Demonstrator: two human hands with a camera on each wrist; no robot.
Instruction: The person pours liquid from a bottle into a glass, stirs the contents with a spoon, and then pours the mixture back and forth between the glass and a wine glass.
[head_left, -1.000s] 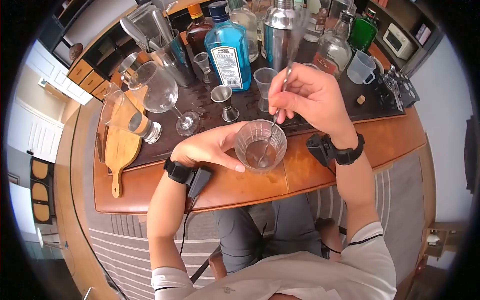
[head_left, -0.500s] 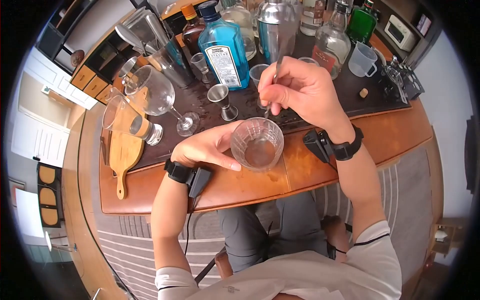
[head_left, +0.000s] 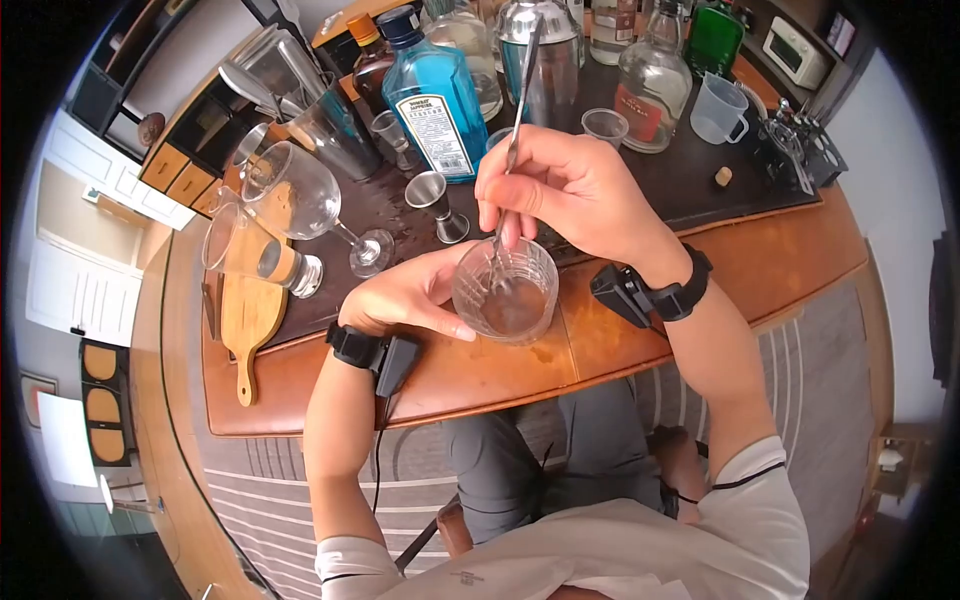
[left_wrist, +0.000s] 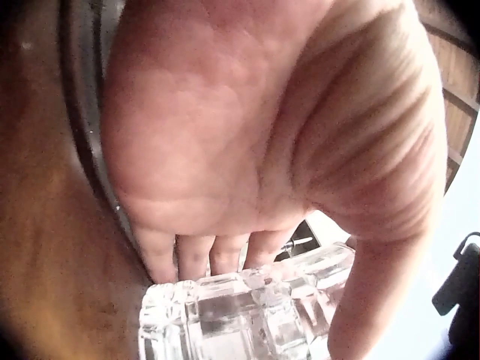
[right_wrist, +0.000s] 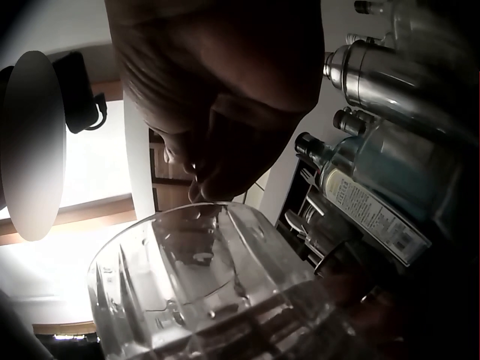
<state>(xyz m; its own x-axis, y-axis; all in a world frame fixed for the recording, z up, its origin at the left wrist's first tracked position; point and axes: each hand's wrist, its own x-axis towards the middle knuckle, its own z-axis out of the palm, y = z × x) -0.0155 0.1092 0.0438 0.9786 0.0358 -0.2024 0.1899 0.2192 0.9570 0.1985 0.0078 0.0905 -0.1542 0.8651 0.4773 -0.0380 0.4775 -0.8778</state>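
In the head view a cut-pattern glass (head_left: 507, 304) with a little clear liquid stands near the table's front edge. The left hand (head_left: 405, 290) holds it from the left, thumb in front and fingers behind; the left wrist view shows that hand (left_wrist: 225, 127) against the ridged glass wall (left_wrist: 240, 322). Above the rim, the right hand (head_left: 575, 190) pinches a twisted metal bar spoon (head_left: 524, 95), whose lower part dips into the glass. In the right wrist view the right hand (right_wrist: 232, 97) is dark, over the glass rim (right_wrist: 217, 204).
Behind the glass stand a steel jigger (head_left: 437, 205), a blue bottle (head_left: 432, 100), a shaker (head_left: 540, 60) and several other bottles. To the left are a stemmed glass (head_left: 300, 190), a tilted glass (head_left: 240, 240) and a wooden board (head_left: 250, 320). A plastic jug (head_left: 717, 108) and a cork (head_left: 722, 177) lie rightward.
The spoon rose out of the glass half a second ago and is now back inside, standing more upright. The right hand has shifted left; the left hand keeps its hold.
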